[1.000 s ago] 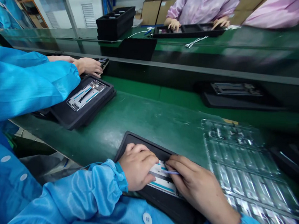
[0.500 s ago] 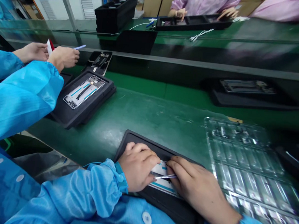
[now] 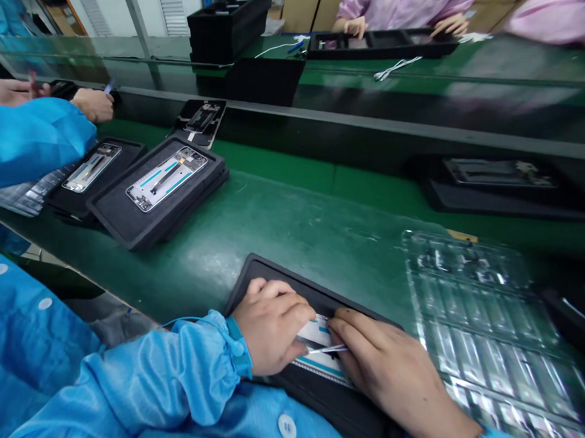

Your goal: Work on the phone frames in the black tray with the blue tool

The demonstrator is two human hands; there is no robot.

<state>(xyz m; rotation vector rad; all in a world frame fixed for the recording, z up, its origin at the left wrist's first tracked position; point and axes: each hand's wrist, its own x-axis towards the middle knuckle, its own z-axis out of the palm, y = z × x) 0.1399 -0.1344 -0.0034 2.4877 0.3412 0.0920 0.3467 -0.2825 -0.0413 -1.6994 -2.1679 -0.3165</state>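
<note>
Now left hand [image 3: 271, 324] presses the phone frame [image 3: 319, 354] flat in the black tray [image 3: 288, 282] at 6 o'clock on the green bench [image 3: 292, 225], right hand [image 3: 392, 376] fingers pinching tweezers [image 3: 327, 349] on it, seemingly mid-placement; next calls for steady tip control.

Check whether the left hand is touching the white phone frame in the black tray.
Touching. The head view shows the left hand with its fingers curled down onto the white phone frame lying in the black tray, no gap visible.
</note>
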